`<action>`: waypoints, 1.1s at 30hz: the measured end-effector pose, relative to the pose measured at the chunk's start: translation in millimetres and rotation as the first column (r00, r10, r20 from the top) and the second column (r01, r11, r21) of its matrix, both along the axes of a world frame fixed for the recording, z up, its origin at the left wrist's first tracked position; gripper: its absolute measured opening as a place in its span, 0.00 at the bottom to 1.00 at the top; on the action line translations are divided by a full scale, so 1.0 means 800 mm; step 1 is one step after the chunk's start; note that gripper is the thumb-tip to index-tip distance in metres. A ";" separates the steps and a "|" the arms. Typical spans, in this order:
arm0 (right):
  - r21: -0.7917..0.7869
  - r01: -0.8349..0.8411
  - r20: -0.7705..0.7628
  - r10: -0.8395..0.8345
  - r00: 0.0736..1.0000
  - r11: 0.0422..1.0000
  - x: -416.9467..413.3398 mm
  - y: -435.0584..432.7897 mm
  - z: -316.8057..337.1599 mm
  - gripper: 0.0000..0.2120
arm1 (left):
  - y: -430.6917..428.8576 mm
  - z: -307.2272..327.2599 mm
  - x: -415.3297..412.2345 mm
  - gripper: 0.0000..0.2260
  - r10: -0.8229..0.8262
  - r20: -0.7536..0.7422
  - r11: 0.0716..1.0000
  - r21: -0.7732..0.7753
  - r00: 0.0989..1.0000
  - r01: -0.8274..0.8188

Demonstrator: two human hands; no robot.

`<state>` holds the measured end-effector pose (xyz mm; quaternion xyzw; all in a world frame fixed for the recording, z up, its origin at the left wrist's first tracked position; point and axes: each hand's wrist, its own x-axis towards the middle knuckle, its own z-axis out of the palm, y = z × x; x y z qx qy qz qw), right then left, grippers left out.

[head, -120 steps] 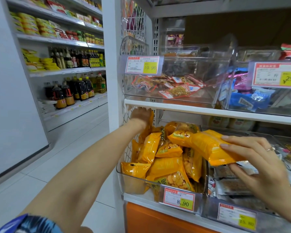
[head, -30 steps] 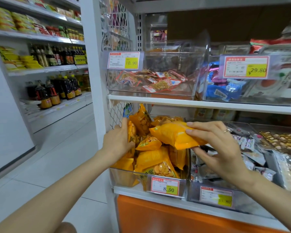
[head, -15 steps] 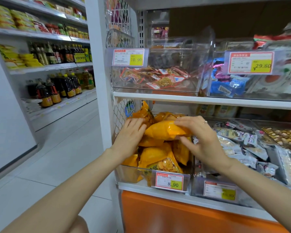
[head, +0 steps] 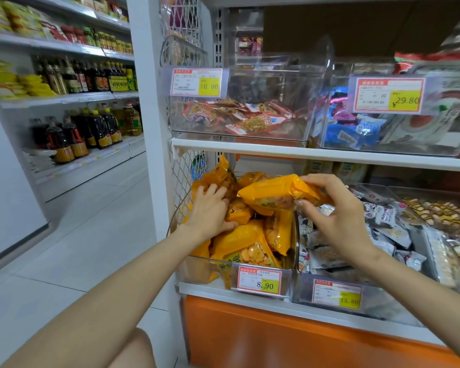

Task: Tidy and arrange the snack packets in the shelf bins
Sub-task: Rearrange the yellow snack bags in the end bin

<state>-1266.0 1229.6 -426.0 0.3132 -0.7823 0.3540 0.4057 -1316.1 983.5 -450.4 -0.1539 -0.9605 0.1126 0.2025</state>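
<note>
Head view: on the left, the pile of yellow snack packets [head: 239, 236] in the clear bin [head: 190, 272] is pressed down by the left hand [head: 210, 211], fingers spread flat, nothing gripped. To its right, one yellow packet [head: 271, 193] is held just above the pile, pinched at its end by the curled fingers and thumb of the right hand [head: 337, 216]. Putting it back looks like the step in hand; next it must be laid on top and let go.

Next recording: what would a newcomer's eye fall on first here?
The heap of orange snack packets filling the clear bin at the shelving's lower left, with the left hand resting on the pile and the right hand pinching a single packet just above it. Then the red-and-yellow price tags: the 8.90 tag on that bin's front, the 29.80 tag on the upper right bin.
</note>
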 end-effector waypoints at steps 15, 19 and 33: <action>0.008 0.067 0.019 -0.067 0.998 0.998 0.004 0.001 0.001 0.16 | -0.030 0.014 0.013 0.08 0.195 -0.240 0.924 0.369 0.951 -0.097; -0.010 0.078 0.015 -0.078 0.997 0.997 0.005 0.004 0.005 0.16 | -0.025 0.010 0.015 0.08 0.177 -0.255 0.958 0.268 0.951 -0.106; -0.030 0.109 0.002 -0.109 0.994 0.994 0.003 0.024 0.006 0.17 | 0.014 0.004 0.014 0.40 -0.364 0.534 0.927 0.130 0.763 0.351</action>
